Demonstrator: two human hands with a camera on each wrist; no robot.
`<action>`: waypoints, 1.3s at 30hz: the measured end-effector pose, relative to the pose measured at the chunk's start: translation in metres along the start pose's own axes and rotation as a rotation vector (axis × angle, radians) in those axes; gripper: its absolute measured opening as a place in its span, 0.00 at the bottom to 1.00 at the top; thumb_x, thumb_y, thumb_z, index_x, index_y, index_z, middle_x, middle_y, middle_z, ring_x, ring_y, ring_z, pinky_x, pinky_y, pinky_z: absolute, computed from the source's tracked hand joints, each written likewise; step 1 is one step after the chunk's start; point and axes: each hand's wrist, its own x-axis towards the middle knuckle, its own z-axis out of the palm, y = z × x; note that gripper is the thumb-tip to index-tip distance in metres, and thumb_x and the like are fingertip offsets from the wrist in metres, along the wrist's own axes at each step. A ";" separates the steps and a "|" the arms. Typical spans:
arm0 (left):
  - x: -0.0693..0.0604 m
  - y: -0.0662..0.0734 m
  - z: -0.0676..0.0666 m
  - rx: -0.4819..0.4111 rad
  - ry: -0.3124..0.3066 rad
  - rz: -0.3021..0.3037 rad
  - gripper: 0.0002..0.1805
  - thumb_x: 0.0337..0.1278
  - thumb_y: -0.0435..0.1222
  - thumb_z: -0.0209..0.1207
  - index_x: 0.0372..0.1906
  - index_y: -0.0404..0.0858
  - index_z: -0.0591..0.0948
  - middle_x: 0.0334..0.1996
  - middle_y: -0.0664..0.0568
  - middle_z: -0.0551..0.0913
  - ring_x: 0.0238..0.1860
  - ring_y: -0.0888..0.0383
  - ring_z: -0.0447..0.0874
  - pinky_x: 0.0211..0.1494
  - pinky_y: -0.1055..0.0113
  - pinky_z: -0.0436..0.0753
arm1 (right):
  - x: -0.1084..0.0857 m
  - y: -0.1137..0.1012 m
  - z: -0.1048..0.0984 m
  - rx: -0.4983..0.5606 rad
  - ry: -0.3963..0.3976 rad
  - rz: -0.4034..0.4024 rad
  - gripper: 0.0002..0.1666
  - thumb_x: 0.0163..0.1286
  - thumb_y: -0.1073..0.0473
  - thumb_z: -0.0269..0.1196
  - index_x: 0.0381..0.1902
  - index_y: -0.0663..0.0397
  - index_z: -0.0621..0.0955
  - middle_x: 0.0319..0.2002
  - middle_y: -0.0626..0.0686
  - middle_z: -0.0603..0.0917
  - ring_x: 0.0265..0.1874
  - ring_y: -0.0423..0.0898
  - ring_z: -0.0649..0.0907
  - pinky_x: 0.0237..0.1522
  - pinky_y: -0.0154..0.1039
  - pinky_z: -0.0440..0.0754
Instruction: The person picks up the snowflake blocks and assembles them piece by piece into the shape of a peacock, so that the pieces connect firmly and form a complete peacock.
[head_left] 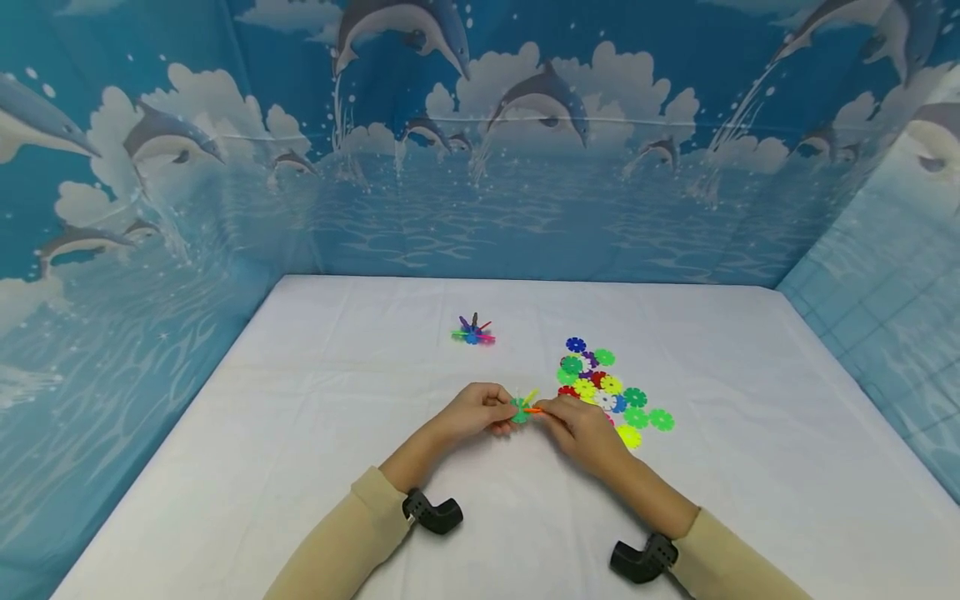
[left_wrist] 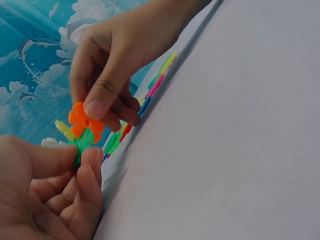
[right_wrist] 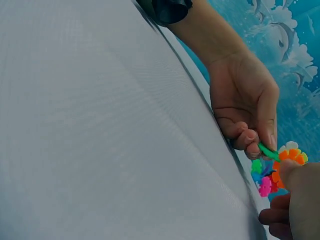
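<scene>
In the head view my left hand [head_left: 476, 411] pinches a green snowflake building disc [head_left: 519, 412] between thumb and fingers, just above the white table. My right hand [head_left: 583, 432] pinches an orange snowflake disc [left_wrist: 80, 119] by its edge. In the left wrist view the orange disc meets the green one edge to edge, crossing it at an angle; how deep its slot sits cannot be told. A yellow disc [left_wrist: 64, 129] and a white disc [left_wrist: 50, 142] also stick out around the green disc, partly hidden by the left hand's fingers.
Several loose discs in mixed colours, such as a green disc [head_left: 662, 419], lie spread beyond and to the right of my right hand. A joined multicoloured disc cluster [head_left: 473, 333] stands farther back. A dolphin-print curtain [head_left: 525, 208] borders the white table [head_left: 262, 467].
</scene>
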 end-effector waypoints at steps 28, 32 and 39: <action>0.025 0.005 -0.121 0.293 0.781 -0.170 0.12 0.62 0.33 0.63 0.43 0.27 0.84 0.23 0.46 0.85 0.20 0.64 0.80 0.27 0.74 0.78 | 0.000 0.004 -0.003 -0.006 -0.121 0.225 0.09 0.62 0.64 0.69 0.41 0.56 0.85 0.37 0.49 0.86 0.35 0.42 0.81 0.42 0.40 0.84; 0.026 0.010 -0.124 0.376 0.792 -0.213 0.10 0.58 0.34 0.65 0.38 0.29 0.84 0.19 0.48 0.84 0.19 0.61 0.80 0.29 0.69 0.79 | 0.001 0.006 -0.004 0.000 -0.116 0.214 0.08 0.63 0.64 0.68 0.41 0.56 0.85 0.37 0.49 0.86 0.36 0.43 0.81 0.42 0.41 0.84; 0.027 0.009 -0.123 0.500 0.805 -0.263 0.13 0.55 0.36 0.66 0.40 0.30 0.80 0.28 0.45 0.83 0.30 0.53 0.80 0.41 0.60 0.78 | 0.001 0.008 -0.003 -0.002 -0.127 0.224 0.08 0.63 0.63 0.68 0.41 0.55 0.85 0.38 0.49 0.86 0.38 0.44 0.83 0.44 0.42 0.84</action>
